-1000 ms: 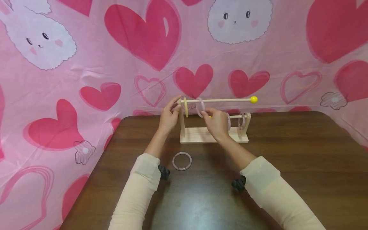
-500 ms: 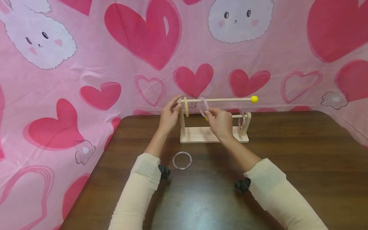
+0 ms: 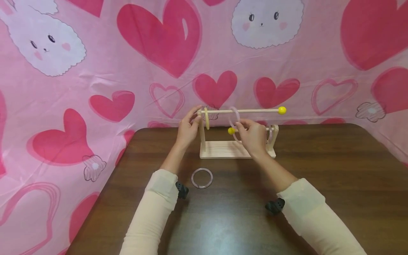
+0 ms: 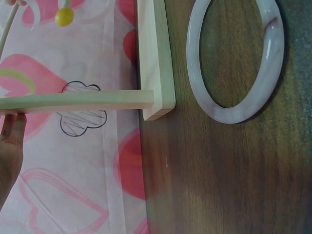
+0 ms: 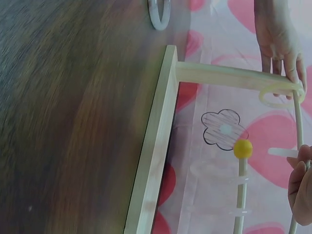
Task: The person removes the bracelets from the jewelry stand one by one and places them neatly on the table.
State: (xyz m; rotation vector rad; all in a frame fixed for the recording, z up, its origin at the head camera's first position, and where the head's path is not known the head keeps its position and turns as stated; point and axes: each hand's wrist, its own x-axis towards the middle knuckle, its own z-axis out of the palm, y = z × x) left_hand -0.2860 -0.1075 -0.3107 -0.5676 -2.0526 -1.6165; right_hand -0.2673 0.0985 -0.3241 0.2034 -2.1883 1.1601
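Note:
A wooden bangle stand sits toward the back of the table. My left hand grips the top of its left post. With thumb and fingertips, my right hand pinches a pale lilac bangle that hangs round the upper rod. Close to the left post, a yellow bangle hangs on the same rod. On the lower rod are pale bangles, partly hidden by my right hand in the head view; one lilac bangle shows near the right post. Another marbled bangle lies flat on the table before the stand.
A yellow knob caps the upper rod's right end, and a second yellow knob caps the lower rod's left end. The brown table reaches back to a pink heart-patterned cloth.
My right hand has moved right, bringing the pinched lilac bangle along the upper rod away from the yellow bangle. The lower rod's knob has come into fuller view. My left hand keeps its place.

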